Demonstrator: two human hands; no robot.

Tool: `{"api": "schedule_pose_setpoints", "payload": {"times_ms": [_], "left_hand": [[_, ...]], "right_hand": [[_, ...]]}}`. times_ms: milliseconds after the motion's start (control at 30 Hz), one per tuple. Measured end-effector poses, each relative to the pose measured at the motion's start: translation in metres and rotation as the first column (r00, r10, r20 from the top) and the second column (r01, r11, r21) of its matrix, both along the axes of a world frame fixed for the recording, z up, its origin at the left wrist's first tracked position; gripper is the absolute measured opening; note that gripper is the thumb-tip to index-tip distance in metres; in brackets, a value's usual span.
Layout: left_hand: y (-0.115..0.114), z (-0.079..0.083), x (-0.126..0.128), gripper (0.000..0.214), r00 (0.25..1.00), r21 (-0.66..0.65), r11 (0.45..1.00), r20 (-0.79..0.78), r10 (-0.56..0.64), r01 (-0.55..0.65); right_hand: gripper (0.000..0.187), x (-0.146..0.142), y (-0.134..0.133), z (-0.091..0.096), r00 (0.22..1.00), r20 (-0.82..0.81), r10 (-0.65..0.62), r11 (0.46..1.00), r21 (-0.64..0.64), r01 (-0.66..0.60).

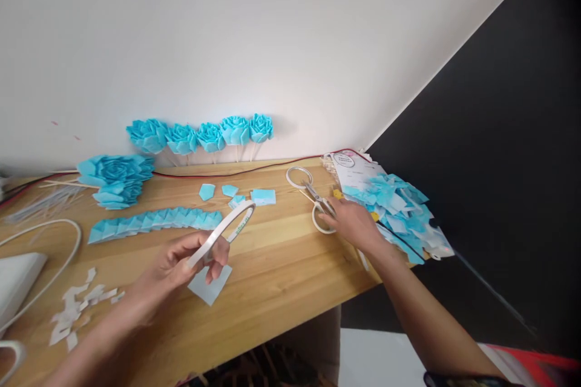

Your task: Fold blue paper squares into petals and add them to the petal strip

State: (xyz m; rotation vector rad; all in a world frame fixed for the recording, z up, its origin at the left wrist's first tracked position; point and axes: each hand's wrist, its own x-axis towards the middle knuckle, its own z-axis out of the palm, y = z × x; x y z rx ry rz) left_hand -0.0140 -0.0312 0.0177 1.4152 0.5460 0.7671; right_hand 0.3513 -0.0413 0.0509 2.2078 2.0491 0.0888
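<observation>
My left hand (pixel 181 263) pinches a thin white roll of double-sided tape (pixel 224 228) held on edge above the wooden table (pixel 281 266), with a pale blue paper square (pixel 209 285) under the fingers. Over at the right, my right hand (pixel 351 222) reaches to the white-handled scissors (pixel 313 196) and its fingers rest on the lower handle loop. A strip of overlapped blue paper petals (pixel 152 222) lies left of the tape roll. Small blue paper pieces (pixel 236 195) lie behind it.
Blue paper roses on sticks (pixel 200 135) lean against the white wall, more lie at left (pixel 115 178). A heap of blue scraps on a sheet (pixel 394 208) sits at the right table edge. White backing scraps (pixel 77 308), a white cable (pixel 54 272) and a white device (pixel 13 281) are at left.
</observation>
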Motion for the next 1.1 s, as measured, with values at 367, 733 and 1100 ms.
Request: {"api": "schedule_pose_setpoints", "payload": {"times_ms": [367, 733, 1100], "left_hand": [[-0.003, 0.034, 0.009, 0.048, 1.0, 0.049, 0.999, -0.011, 0.012, -0.012], [-0.001, 0.03, 0.011, 0.045, 0.998, 0.063, 0.997, 0.033, 0.051, -0.053], [-0.003, 0.033, 0.012, 0.049, 0.997, -0.015, 0.999, 0.067, 0.031, -0.03]], "right_hand": [[0.054, 0.025, 0.007, 0.005, 0.86, -0.492, -0.139, 0.983, 0.036, 0.18], [0.06, -0.074, -0.04, 0.03, -0.02, -0.989, -0.148, 0.885, -0.124, -0.448], [0.064, -0.109, -0.04, 0.02, -0.041, -0.894, -0.447, 0.606, -0.269, -0.748]]}}
